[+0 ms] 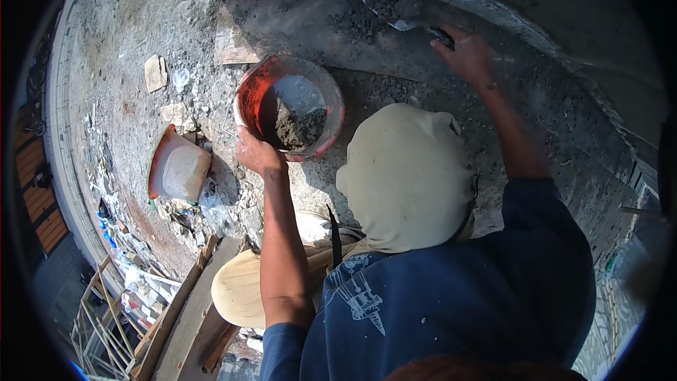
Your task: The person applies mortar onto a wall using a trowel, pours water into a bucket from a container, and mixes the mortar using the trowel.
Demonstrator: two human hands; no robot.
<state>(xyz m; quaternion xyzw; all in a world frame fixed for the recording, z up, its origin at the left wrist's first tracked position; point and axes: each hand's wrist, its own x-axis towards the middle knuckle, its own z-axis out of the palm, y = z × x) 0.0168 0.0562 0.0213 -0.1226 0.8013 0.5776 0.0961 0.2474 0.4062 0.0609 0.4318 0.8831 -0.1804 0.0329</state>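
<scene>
My left hand [259, 152] grips the near rim of a red-orange bucket [258, 102], whose inside is smeared with grey. Grey-brown mortar [300, 128] lies in the bottom of the bucket. At the upper right, my right hand [465, 55] is closed round the dark handle of a trowel [443, 37]. The trowel's blade is hard to make out against dark, crumbly mortar [367, 17] on a grey surface. My bent knee, in tan trousers, is between my two arms.
A second bucket [185, 171] lies tipped on the rubble at the left. A flattened piece of cardboard [155, 73] and stones are scattered near it. Wooden boards [185, 296] and loose sticks stand at the lower left. A concrete edge [486, 10] curves along the top right.
</scene>
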